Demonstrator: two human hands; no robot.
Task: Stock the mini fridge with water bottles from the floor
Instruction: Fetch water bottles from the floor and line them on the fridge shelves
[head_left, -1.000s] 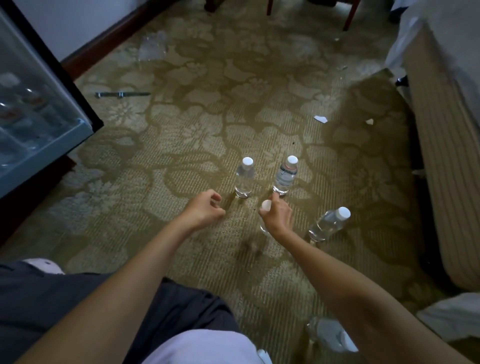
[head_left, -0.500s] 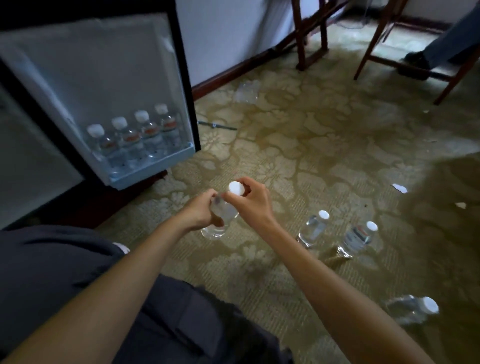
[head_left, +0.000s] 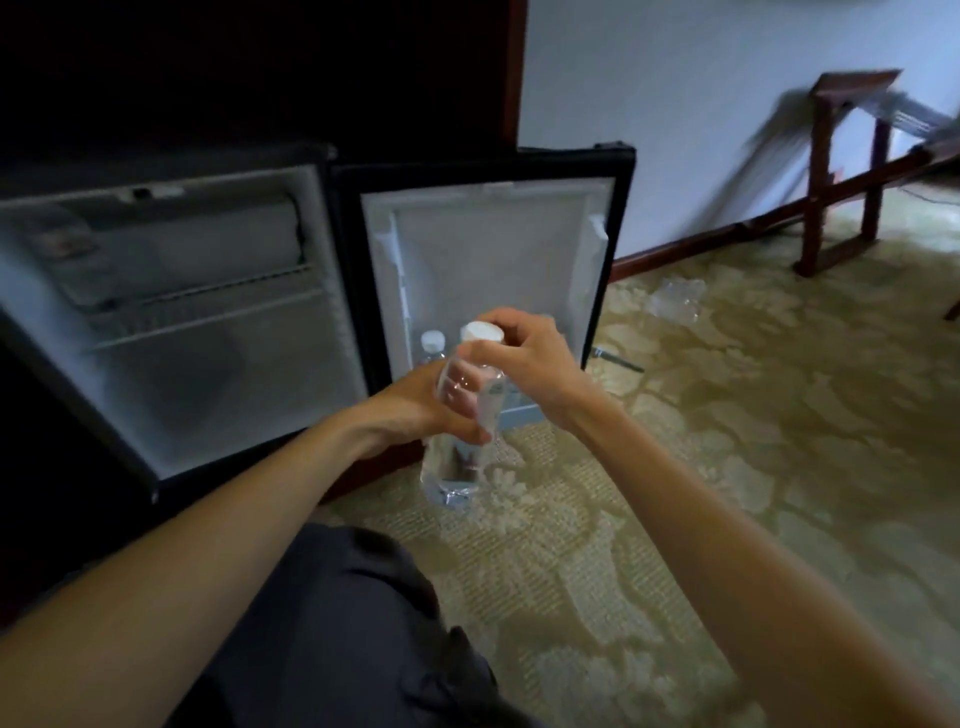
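Left hand (head_left: 410, 408), right hand (head_left: 527, 364) grip a bottle (head_left: 454, 470) above patterned carpet (head_left: 701, 493) — fridge (head_left: 208, 364) open.

One wide-angle camera (the only view) sits on the person's head, low and near, looking forward and down at the black mini fridge (head_left: 208, 364) with its white interior. The fridge's open white-lined door (head_left: 493, 249) stands right of its cabinet, with patterned beige carpet (head_left: 727, 467) further right.
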